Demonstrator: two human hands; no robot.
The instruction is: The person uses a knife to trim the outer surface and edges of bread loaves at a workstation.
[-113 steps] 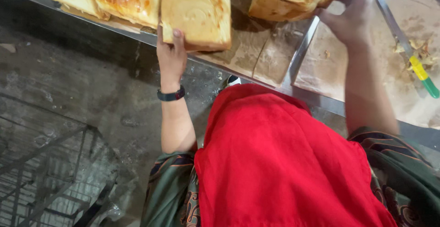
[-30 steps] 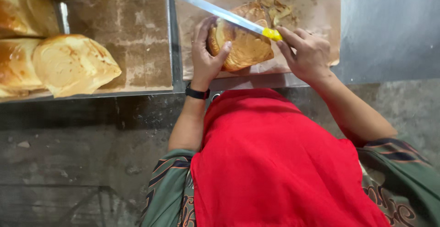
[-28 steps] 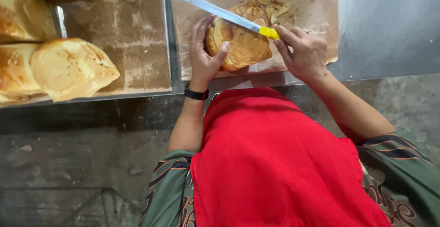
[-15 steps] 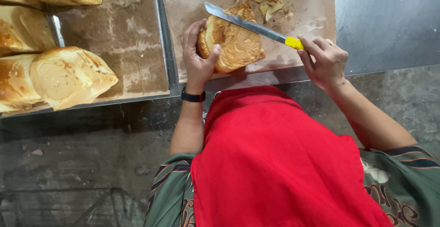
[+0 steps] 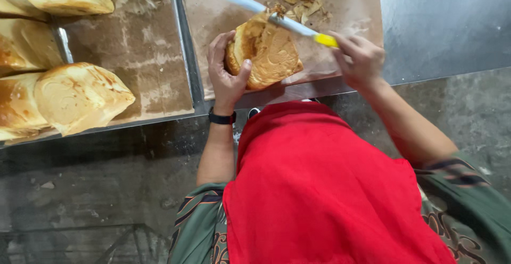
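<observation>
Head view: Left hand point(image 5: 226, 75) wrapped round left edge of loaf point(image 5: 264, 52), thumb on loaf's near face, fingers curled behind far side. Black band point(image 5: 222, 118) on left wrist. Loaf lay on brown paper point(image 5: 351, 8), near paper's front edge, browned crust w/ paler swirl facing up.

Right hand point(image 5: 359, 59) closed round yellow handle of knife point(image 5: 277, 18), just right of loaf. Blade ran up-left from handle, across loaf's top right corner, tip past loaf over bare paper. Blade touching crust at that corner; depth of cut not visible. Crust scraps point(image 5: 304, 5) piled on paper just beyond loaf, beside blade.

Paper sat on metal bench point(image 5: 447, 24), grey & bare on right. Left of paper, separated by a metal strip, a tray point(image 5: 143, 40) lined w/ stained paper. Three more loaves point(image 5: 80, 96) at tray's left side, nearest one pale end-on w/ swirl, another at top left corner cut off by frame edge. All well apart from hands.

Below bench: red cloth point(image 5: 319, 189) filling lower centre, green patterned sleeves point(image 5: 194, 226) either side, dark concrete floor point(image 5: 80, 179) at left.
</observation>
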